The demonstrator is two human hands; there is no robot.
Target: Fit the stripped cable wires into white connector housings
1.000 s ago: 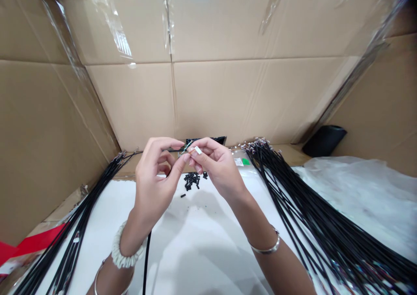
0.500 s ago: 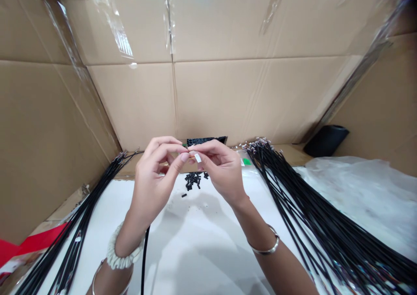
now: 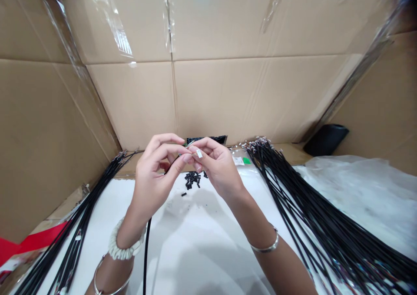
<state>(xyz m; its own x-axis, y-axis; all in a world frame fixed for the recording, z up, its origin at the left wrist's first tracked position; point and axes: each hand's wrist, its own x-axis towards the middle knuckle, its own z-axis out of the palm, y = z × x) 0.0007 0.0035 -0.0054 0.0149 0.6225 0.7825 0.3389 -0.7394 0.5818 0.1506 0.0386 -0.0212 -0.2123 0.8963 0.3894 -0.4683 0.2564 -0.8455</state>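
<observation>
My left hand pinches the end of a black cable, whose length hangs down past my left wrist. Fingertip to fingertip with it, my right hand is closed on thin wires at that cable end. A small white connector shows against my right thumb. Fingers partly cover the wires, so their exact arrangement is hidden. Below my hands, several short black tube pieces lie in a loose pile on the white surface.
Bundles of black cables lie at the left and right. Cardboard walls stand around the back and sides. A black roll and clear plastic sheeting are at the right. Red material lies at the left.
My right hand has shifted slightly, with its fingers raised a little. The black cable end and thin wires now show more between my fingers, and the white connector has turned slightly.
</observation>
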